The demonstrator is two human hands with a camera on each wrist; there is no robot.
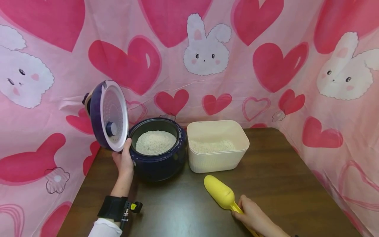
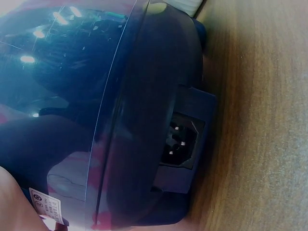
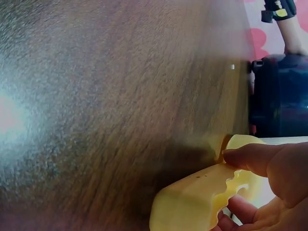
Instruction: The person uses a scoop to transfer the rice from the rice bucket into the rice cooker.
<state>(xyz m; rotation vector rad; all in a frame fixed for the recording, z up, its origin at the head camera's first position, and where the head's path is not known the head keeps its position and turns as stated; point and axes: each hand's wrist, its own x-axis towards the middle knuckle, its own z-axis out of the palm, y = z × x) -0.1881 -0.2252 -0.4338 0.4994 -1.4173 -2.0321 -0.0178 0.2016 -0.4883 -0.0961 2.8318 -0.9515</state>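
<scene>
A dark blue rice cooker [image 1: 160,168] stands with its lid [image 1: 96,115] raised to the left, and a mound of white rice [image 1: 155,142] lies in its pot. My left hand [image 1: 123,163] holds the lid's lower edge near the hinge, thumb on the pot side, other fingers mostly hidden. The left wrist view has the cooker's side with a power socket [image 2: 180,143]. My right hand [image 1: 254,215] grips the handle of a yellow scoop [image 1: 220,192], its rounded back turned upward above the table. In the right wrist view, thumb and fingers wrap the ridged handle [image 3: 192,195].
Right beside the cooker stands a cream plastic bin [image 1: 214,163] with some rice [image 1: 211,146] in its bottom. Both stand on a dark wooden table [image 1: 284,184]. A pink cloth [image 1: 177,79] with hearts and rabbits hangs behind and along the sides.
</scene>
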